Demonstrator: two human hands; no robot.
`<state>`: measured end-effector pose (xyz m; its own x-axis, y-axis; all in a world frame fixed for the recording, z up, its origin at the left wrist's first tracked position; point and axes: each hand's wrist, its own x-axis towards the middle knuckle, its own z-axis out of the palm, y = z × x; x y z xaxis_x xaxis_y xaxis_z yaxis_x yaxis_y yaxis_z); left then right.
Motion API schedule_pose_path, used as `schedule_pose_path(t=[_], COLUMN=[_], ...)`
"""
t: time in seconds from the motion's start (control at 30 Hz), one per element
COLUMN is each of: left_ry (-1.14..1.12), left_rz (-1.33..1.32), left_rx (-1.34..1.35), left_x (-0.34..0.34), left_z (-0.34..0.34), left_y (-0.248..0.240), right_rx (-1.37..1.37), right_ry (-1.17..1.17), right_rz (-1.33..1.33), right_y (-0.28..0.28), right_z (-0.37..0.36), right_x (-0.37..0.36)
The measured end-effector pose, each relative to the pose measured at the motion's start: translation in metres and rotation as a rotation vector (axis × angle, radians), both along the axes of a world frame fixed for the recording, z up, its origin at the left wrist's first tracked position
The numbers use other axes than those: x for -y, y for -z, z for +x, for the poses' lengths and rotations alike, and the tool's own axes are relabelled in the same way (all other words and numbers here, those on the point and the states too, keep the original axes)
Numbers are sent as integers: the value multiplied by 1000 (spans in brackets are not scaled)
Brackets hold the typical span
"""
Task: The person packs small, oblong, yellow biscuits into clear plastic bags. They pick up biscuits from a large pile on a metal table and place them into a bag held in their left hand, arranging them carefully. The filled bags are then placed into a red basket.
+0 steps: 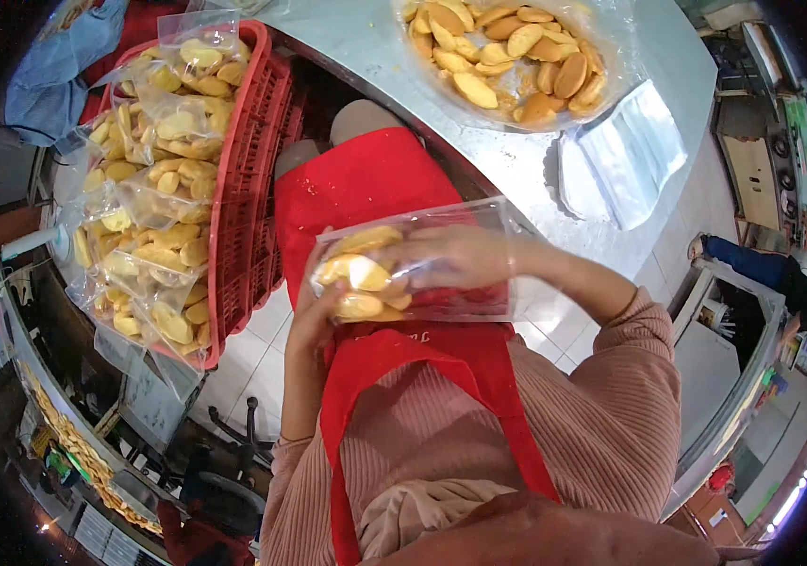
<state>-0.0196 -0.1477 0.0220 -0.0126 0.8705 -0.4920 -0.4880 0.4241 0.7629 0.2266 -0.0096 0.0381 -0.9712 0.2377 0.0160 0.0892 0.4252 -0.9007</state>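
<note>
In the head view, the left hand [310, 307] grasps the left end of a bag [481, 304] of cookies [358, 273] above the apron [356, 179]. The right hand [460, 256] reaches in from the right; whether its fingers grip anything, I cannot tell. Left stands a crate [231, 179] of filled bags [169, 184]; far right, a table [347, 40] bears loose cookies [516, 42] and flat bags [625, 156].

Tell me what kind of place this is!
Perhaps a small bakery's packing area: there's a red crate of bagged golden cakes, loose cakes on a table, and a held bag with cakes inside.
</note>
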Motion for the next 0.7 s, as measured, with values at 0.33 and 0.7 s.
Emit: schedule_pose_path(t=[0.33,0.7], left_ry=[-368,-397], left_rz=[110,310], left_rx=[616,775], left_x=[8,-10], left_z=[-59,-36], left_y=[51,14], right_rx=[408,365], right_ry=[773,1075], right_rz=[588,691], right_y=[7,30], right_z=[84,90], right_x=[-179,-169])
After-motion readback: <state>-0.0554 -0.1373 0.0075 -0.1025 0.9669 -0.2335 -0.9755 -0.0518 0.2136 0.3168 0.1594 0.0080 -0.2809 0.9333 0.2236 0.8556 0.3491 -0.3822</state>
